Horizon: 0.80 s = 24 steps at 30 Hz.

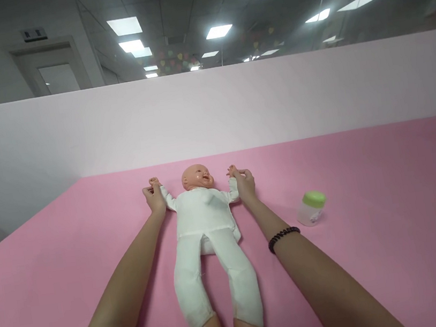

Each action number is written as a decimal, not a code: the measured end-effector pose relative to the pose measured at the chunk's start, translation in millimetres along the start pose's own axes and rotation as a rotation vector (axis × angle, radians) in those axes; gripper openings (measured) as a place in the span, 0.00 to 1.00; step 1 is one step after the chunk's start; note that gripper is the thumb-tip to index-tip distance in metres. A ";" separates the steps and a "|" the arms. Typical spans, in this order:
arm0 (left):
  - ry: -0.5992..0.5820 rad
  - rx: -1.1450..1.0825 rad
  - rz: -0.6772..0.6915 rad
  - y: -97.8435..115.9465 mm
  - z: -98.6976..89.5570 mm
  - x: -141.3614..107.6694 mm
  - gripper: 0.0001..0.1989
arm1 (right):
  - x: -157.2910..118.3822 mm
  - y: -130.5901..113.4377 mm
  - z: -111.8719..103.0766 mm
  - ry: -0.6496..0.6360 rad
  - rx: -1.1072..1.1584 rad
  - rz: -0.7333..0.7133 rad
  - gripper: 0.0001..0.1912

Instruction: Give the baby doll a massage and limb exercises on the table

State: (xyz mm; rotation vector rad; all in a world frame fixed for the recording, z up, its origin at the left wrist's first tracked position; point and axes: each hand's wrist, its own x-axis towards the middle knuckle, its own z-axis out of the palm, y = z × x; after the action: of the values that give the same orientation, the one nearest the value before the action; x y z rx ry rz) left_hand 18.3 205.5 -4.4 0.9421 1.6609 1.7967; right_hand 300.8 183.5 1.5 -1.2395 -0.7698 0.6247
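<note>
A baby doll [204,214] with a white cloth body lies on its back on the pink surface, head at the far end and legs toward me. Its head is turned to the right and both its arms are bent upward. My left hand [154,198] is closed round the doll's arm on the left, near the wrist. On the other side, my right hand [245,183] grips the doll's other arm just below its small hand. The doll's feet are cut off by the bottom of the view.
A small clear jar with a green lid [312,208] stands to the right of my right forearm. The pink mat [390,204] runs back to a low white wall [210,110]. Beyond the wall are a door [57,72] and lit ceiling panels.
</note>
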 end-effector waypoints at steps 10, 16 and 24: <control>-0.258 0.637 0.149 -5.1 0.4 16.7 0.17 | 26.0 9.7 -13.2 -0.153 -0.609 0.000 0.11; -0.322 0.733 0.078 -6.4 0.5 18.4 0.18 | 25.1 19.0 -11.3 -0.205 -0.682 -0.002 0.11; -0.306 0.622 0.005 2.5 4.4 17.8 0.14 | 19.8 5.4 -17.1 -0.226 -0.504 0.064 0.13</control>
State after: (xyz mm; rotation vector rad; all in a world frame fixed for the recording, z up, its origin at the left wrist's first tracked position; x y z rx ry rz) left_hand 10.7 221.6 0.7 1.3941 2.0361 1.0606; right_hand 326.3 190.1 -2.7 -1.6756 -1.1257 0.6516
